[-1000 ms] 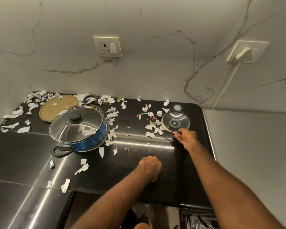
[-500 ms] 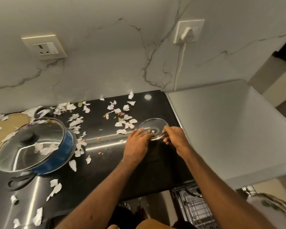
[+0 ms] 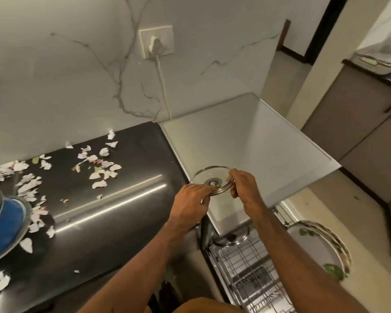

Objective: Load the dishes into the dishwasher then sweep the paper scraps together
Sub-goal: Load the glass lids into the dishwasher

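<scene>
I see the small glass lid (image 3: 212,175) held off the surface in both hands, just right of frame centre. It sits over the seam where the black counter (image 3: 122,211) meets the white worktop (image 3: 246,143). The lid is tilted, with its far rim higher, and the metal fastener at its centre is visible through the glass.

Left hand (image 3: 187,205): fingers curled over the lid's rim at the lid's 7 o'clock, with the back of the hand facing me. The grip reads as firm, not open. Right hand (image 3: 245,190): pinching the rim at the lid's 3 to 4 o'clock, fingers bent around the edge. So the lid lies between the two hands, up and to the right of the left hand, and at 9 o'clock from the right one.

The dishwasher rack (image 3: 246,267) is at 5 o'clock from the lid, below the right forearm, and I can see its wire tines. A patterned plate (image 3: 314,251) with green leaf bits on it is at the rack's 3 o'clock.

Paper scraps (image 3: 99,168) are scattered on the counter at 9 to 10 o'clock from the lid, well apart from both hands. The blue pot (image 3: 5,231) is at the frame's 8 o'clock edge, cut off, with scraps around it. A plug (image 3: 155,42) is in the wall socket at 11 o'clock.
</scene>
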